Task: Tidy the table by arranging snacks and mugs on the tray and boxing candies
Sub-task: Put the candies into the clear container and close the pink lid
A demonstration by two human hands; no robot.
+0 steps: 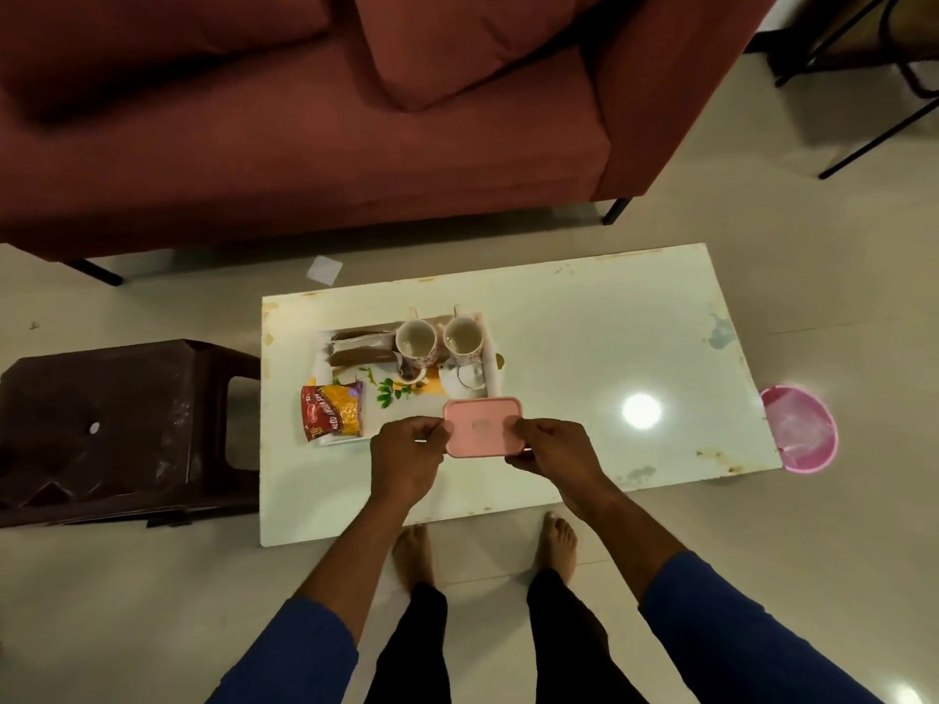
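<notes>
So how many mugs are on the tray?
2: one mug and another mug stand side by side at the far end of the tray. None looks hidden.

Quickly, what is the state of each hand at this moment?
Left hand: holds the left end of the pink box, fingers curled round it.
Right hand: holds the right end of the same box.

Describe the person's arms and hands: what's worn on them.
Both arms wear blue sleeves pushed up toward the elbows, leaving the forearms bare. The left hand and right hand are bare: no gloves, rings, watch or bracelets visible.
</notes>
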